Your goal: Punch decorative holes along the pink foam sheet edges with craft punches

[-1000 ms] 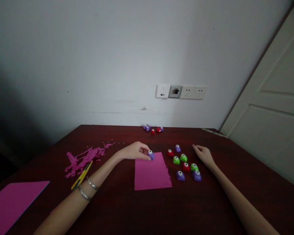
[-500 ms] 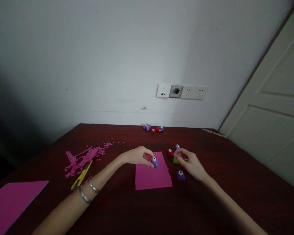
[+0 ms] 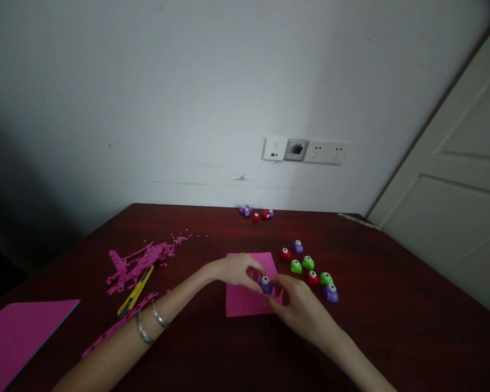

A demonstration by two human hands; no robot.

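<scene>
A small purple paper punch (image 3: pixel 265 284) with a white-and-black eye-like button is between my two hands, over the near part of the pink sheets (image 3: pixel 239 302). From the left, the thumb and fingers of my left hand (image 3: pixel 237 269) close around it. My right hand (image 3: pixel 296 299) reaches in from the other side, its thumb and forefinger pinched at the punch. Where the fingers meet, parts of the punch are hidden. To the right of the sheets stand several similar punches, among them a green punch (image 3: pixel 296 266), a red punch (image 3: pixel 312 277) and another purple punch (image 3: pixel 330 293).
Pink scraps and punched bits (image 3: pixel 139 264) lie on the left, with a yellow box cutter (image 3: pixel 136 291) beside them. A holed pink strip (image 3: pixel 118 325) passes by my left forearm. A larger pink sheet (image 3: pixel 24 332) lies far left. More punches (image 3: pixel 256 216) stand near the wall.
My right hand has moved left and nearer, away from the green punches, to the punch at my left hand. The purple punch right of the sheets is gone from its spot.
</scene>
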